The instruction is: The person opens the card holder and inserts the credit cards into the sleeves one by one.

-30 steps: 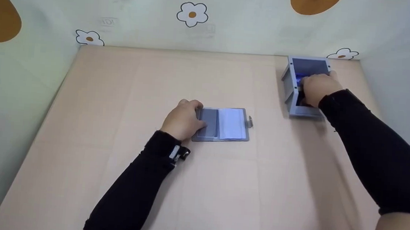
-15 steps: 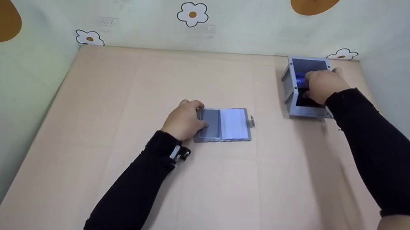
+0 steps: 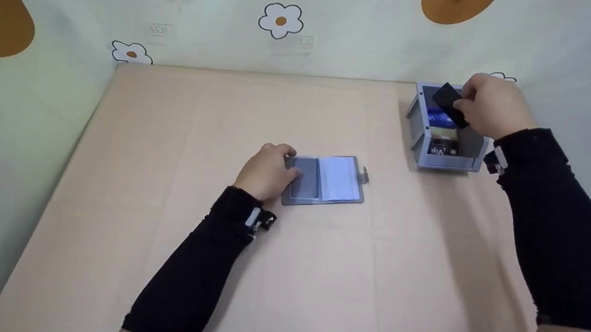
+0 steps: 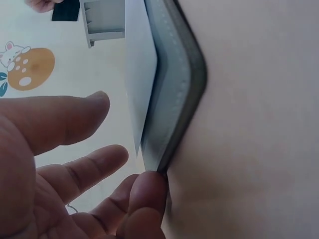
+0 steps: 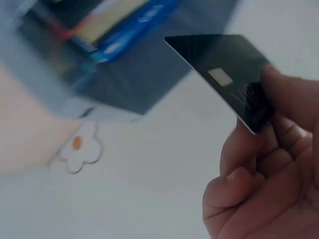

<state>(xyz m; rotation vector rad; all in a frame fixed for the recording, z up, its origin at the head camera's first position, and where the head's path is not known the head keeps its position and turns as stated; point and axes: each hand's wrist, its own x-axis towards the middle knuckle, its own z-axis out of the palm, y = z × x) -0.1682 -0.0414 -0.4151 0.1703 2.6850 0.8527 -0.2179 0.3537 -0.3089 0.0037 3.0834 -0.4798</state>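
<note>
My right hand [image 3: 499, 105] pinches a black bank card [image 3: 449, 104] between thumb and fingers, just over the grey storage bin [image 3: 446, 162]. In the right wrist view the card [image 5: 219, 69] shows a chip and "VIP" lettering. Below it in the bin lie other cards, among them a blue card [image 3: 439, 118] and a dark card [image 3: 442, 147] marked "Vip". An unfolded grey card holder [image 3: 303, 185] with pale sleeves lies mid-table. At its left edge rests my left hand [image 3: 264, 173]; in the left wrist view fingertips touch the holder's edge while the thumb [image 4: 65, 119] stands apart.
The bin stands at the table's far right corner, close to the back wall [image 3: 207, 11]. A metal-coloured snap tab [image 3: 365, 175] sticks out from the holder's right side. Pale walls with flower prints border the beige tabletop [image 3: 215, 117].
My right hand has risen out of the bin, bringing up the black bank card and uncovering the cards below. My left hand stays put; the holder has shifted very slightly right.
</note>
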